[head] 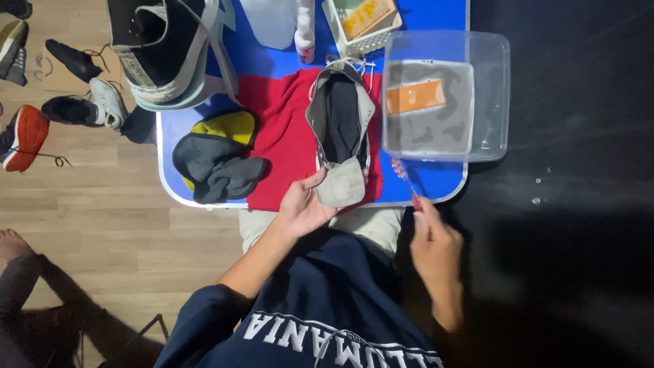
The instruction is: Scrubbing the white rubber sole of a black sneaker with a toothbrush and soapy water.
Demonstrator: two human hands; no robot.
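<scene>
Your left hand (pixel 306 204) grips the grey canvas shoe (pixel 340 129) at its heel; your right hand (pixel 436 249) pinches the pink toothbrush (pixel 407 180), scrubbing barely begun.

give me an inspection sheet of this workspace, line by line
surface: small blue table with a red towel spread on it
job's things: grey sneaker lying on the towel, heel toward the person; toothbrush with a pink handle
clutter: grey and yellow cloths, large sneaker, spray bottle, white basket, clear tub of cloudy water with an orange piece in it
grippers: left hand grips the sneaker's heel; right hand holds the toothbrush
cables: nothing seen; loose laces only
surroundings: wooden floor with scattered shoes; another person's bare foot at left
</scene>
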